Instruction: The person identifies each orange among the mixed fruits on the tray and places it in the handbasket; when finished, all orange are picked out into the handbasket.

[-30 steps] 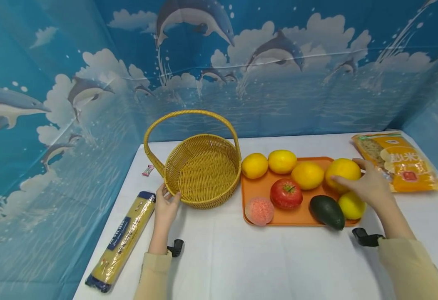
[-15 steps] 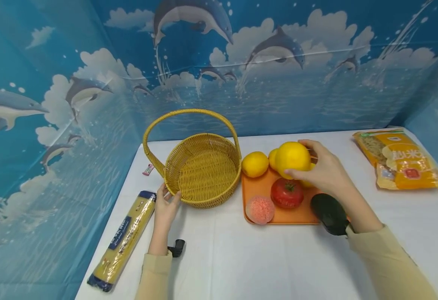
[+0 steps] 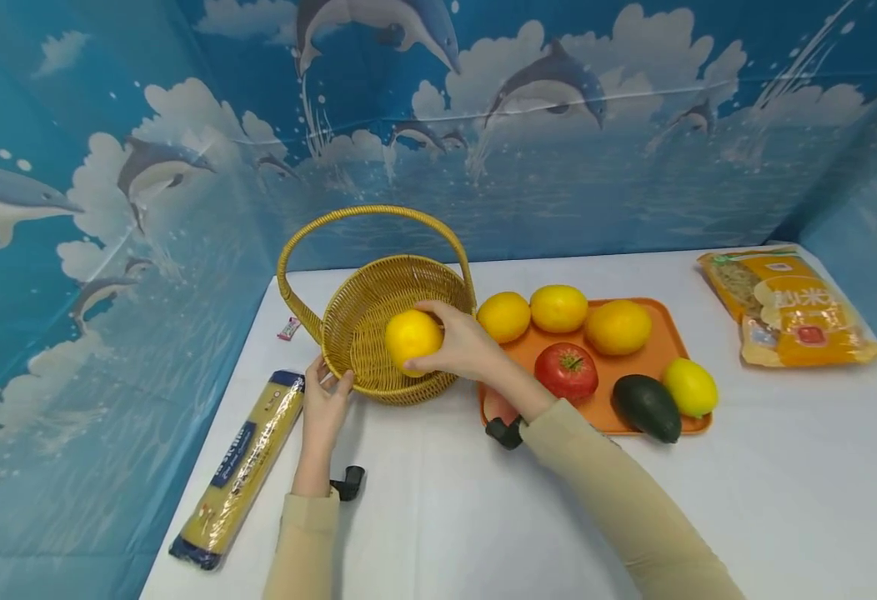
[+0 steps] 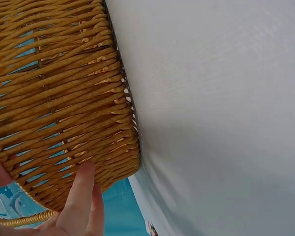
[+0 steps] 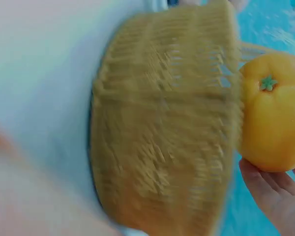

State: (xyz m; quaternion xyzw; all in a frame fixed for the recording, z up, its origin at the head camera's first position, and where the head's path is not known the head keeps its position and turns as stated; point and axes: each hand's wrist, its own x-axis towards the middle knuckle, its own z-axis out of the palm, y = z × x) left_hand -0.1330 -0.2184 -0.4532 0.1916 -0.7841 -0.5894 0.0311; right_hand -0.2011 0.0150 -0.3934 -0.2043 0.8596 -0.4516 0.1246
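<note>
A woven basket (image 3: 438, 279) with a tall arched handle stands at the back of the table. At its near left rim my left hand (image 3: 324, 415) grips the edge, and in the left wrist view its fingers (image 4: 78, 196) lie against the outer weave. Over the basket's opening, my right hand (image 3: 464, 346) holds a yellow-orange orange (image 3: 412, 342) between thumb and fingers. A green star-shaped stem mark shows on the orange (image 5: 274, 115) in the right wrist view, where it is level with the basket's rim. My palm is mostly hidden there.
Right of the basket, an orange tray (image 3: 592, 400) carries an apple (image 3: 566, 372), an avocado (image 3: 646, 408), several yellow fruits and a partly covered pink fruit (image 3: 497, 406). A grain bag (image 3: 799, 312) lies far right. A noodle pack (image 3: 239, 471) and small candy (image 3: 288, 328) lie left.
My right hand has lifted the orange from the tray's right side and carried it left over the basket. My left hand has stayed on the basket's rim.
</note>
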